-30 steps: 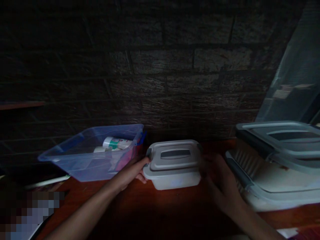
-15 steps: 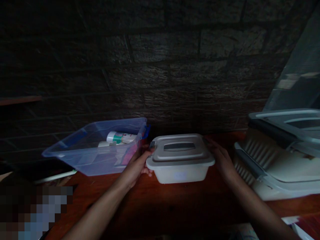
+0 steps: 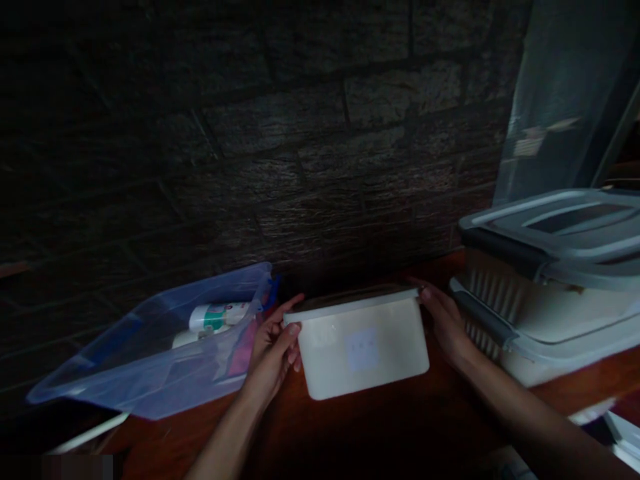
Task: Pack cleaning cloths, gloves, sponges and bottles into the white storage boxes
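Note:
A white plastic box (image 3: 364,347) with a pale square label on its front is gripped at both ends. My left hand (image 3: 273,343) closes on its left end, thumb on the front corner below the rim and one finger stretched out behind. At the opposite end my right hand (image 3: 443,320) holds the rim, its fingers partly hidden. The box leans back, front face towards me, and its top is turned out of view. Beside my left hand stands a clear bluish plastic bin (image 3: 165,380) with a white bottle (image 3: 220,316) and something pink inside.
Two stacked storage boxes with grey lids (image 3: 550,287) stand on the right of the wooden table (image 3: 320,440). Behind it rises a dark brick wall (image 3: 310,167). A translucent sheet (image 3: 550,113) hangs at the upper right.
Both hands have tilted the box back, so its grey lid has gone from view and its front shows fully. My view has swung somewhat to the right.

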Demonstrator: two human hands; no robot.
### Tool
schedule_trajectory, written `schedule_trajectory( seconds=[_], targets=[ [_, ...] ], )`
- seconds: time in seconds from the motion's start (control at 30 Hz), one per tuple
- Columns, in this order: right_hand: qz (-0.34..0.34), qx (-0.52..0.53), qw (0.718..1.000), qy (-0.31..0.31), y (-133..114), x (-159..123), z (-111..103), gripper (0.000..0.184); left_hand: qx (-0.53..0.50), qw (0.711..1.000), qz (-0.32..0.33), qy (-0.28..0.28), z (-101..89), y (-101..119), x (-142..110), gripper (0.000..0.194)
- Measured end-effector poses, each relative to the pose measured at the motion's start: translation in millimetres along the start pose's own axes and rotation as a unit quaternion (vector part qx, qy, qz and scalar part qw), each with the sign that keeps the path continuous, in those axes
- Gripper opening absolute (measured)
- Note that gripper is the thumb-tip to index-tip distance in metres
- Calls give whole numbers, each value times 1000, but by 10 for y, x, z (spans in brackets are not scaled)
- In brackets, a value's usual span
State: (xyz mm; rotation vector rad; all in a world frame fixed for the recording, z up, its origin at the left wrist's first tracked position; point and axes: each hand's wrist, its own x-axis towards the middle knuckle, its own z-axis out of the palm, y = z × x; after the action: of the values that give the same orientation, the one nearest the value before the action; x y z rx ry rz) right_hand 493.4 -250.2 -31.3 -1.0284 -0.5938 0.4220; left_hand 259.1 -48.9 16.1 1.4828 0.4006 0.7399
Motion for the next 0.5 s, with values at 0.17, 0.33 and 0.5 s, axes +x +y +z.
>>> schedule_trajectory(
  seconds=[0.17,0.33,0.5],
  targets=[
    [-1,-25,1000,-4,0,-18,27,50,-5,999,-6,43,-50,-130,-12,83],
    [-8,-60,998,-11,2,-27,18,49,-15,999,1,32,-64,-185,-31,84],
    [-14,-54,998,-19,-9,-64,20,44,-21,999,27,24,-112,-206,-47,75]
  ],
)
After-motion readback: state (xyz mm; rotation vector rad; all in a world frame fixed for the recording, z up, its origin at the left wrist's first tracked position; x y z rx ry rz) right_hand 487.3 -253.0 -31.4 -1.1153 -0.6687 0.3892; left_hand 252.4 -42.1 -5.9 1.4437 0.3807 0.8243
